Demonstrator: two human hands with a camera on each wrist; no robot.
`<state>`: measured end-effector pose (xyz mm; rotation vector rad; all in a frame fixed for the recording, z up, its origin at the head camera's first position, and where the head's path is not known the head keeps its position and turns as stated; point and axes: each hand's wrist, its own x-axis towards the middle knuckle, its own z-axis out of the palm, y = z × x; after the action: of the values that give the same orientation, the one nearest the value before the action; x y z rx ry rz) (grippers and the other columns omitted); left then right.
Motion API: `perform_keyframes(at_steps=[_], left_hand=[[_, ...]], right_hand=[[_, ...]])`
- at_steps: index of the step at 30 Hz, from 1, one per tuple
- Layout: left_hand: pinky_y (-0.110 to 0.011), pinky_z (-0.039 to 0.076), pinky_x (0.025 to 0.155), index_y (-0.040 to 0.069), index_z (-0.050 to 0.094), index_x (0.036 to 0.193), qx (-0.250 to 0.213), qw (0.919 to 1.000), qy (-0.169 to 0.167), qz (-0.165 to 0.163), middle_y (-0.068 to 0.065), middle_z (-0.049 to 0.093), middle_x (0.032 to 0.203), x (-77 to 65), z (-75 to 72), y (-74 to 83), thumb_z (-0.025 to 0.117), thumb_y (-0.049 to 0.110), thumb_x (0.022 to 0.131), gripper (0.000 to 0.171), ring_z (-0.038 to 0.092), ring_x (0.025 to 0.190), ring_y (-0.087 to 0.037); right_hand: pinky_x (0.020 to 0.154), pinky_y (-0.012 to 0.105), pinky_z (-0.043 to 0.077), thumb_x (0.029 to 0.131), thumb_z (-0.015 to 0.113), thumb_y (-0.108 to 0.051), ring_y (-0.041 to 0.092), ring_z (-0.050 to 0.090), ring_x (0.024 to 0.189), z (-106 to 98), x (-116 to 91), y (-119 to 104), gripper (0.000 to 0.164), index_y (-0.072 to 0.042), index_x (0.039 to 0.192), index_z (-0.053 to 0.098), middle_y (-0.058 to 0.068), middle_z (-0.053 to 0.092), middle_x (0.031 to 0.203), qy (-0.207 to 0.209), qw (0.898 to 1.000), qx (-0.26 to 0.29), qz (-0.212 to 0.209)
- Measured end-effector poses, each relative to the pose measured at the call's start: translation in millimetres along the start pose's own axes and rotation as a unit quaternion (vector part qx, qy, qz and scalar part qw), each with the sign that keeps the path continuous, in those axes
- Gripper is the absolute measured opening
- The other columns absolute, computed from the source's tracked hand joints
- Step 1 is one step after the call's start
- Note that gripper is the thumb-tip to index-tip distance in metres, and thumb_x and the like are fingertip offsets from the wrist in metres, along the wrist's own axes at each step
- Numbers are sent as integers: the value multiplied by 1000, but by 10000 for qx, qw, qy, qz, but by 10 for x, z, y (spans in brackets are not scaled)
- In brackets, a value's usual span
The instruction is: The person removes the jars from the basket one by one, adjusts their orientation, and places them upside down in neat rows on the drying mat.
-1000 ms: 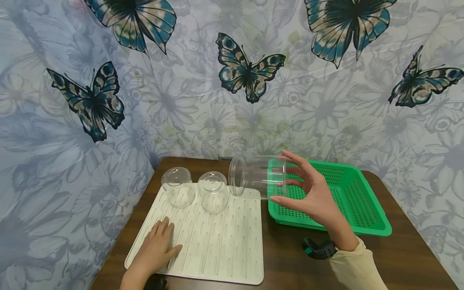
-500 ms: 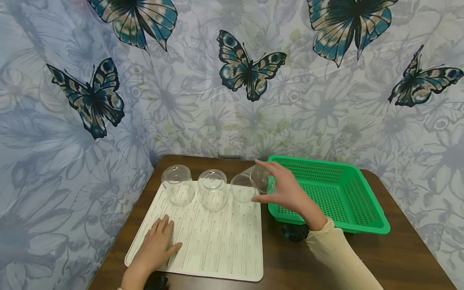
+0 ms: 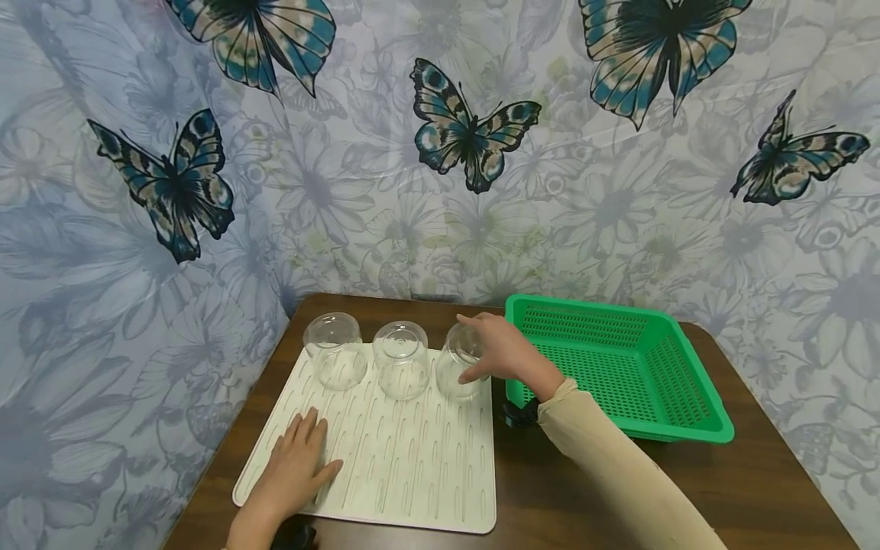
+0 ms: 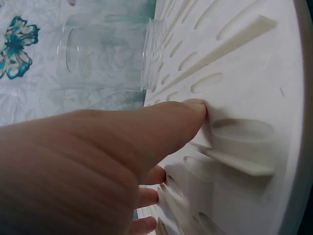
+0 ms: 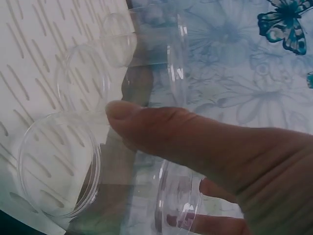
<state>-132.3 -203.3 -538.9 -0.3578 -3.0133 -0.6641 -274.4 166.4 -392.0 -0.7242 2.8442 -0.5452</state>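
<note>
Near the back right corner of the white ridged mat [image 3: 412, 473], my right hand [image 3: 505, 351] grips a clear jar [image 3: 448, 374] around its upper part. That jar is mouth down at the mat; whether its rim fully rests there I cannot tell. In the right wrist view my thumb lies along one side of the held jar [image 5: 117, 196], with fingers on the other. Two similar clear jars, a middle one [image 3: 401, 367] and a left one [image 3: 335, 355], stand upside down in line with it. My left hand [image 3: 292, 466] rests on the mat's left side, fingers extended.
A green plastic basket [image 3: 687, 412] with perforated walls sits right of the mat, close to my right forearm. The brown wooden table [image 3: 550, 496] runs under everything. Behind it hangs a cloth backdrop [image 3: 440, 229] printed with butterflies and flowers.
My right hand has moved left from over the basket, turning the jar from sideways to mouth down and lowering it beside the other two. The left hand has stayed in place.
</note>
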Motion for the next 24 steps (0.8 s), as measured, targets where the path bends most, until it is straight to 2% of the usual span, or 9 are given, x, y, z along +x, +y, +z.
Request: perform_keyframes(at_steps=[8, 19, 24], left_hand=[[-89, 30, 106, -17, 52, 150, -68, 9999, -107, -106, -44, 36, 162, -17, 4, 1, 85, 31, 97, 79, 29, 149, -70], [-89, 29, 108, -16, 51, 151, -43, 9997, -202, -159, -43, 34, 164, -15, -19, 23, 84, 28, 98, 77, 28, 150, -69], [-86, 29, 110, -16, 50, 153, 38, 9982, -513, -306, -42, 32, 166, 16, -65, 54, 80, 31, 102, 75, 26, 152, -68]], right_hand=[[113, 61, 49, 83, 100, -35, 48, 43, 152, 115, 146, -33, 104, -7, 167, 45, 21, 53, 161, -395, 9989, 66, 222], [119, 61, 43, 83, 99, -38, 44, 45, 152, 179, 268, -80, 99, -9, 164, 51, 20, 50, 165, -382, 9986, -233, 276], [116, 60, 46, 84, 98, -36, 41, 49, 150, 199, 274, -97, 97, -10, 165, 50, 20, 49, 165, -385, 9981, -285, 383]])
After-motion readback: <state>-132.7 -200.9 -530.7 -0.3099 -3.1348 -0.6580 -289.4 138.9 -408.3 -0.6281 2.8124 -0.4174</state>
